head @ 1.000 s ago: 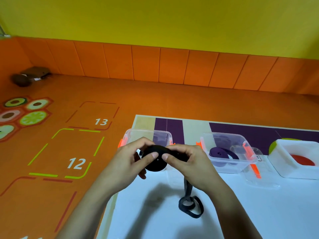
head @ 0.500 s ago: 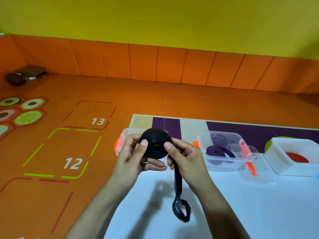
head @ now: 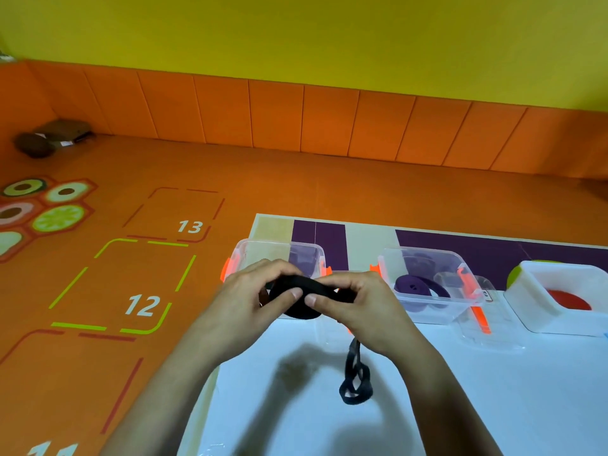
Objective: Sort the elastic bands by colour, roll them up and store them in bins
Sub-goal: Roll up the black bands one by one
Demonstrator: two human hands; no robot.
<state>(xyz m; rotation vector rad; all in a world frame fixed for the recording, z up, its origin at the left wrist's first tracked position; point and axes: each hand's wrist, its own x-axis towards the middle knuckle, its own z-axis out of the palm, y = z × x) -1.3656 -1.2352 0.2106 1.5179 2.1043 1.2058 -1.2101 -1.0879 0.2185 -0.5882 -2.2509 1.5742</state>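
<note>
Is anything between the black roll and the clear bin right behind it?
Nothing visible. The left hand and right hand hold the black band roll just in front of the clear bin, whose top looks open. Only the loose tail hangs down to the white table, not yet wound.

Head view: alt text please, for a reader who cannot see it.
A left hand and right hand grip a partly rolled black elastic band above a white tabletop, its loose tail dangling. Behind stand a clear plastic bin, a second clear bin holding a purple rolled band, and a white tub.
</note>
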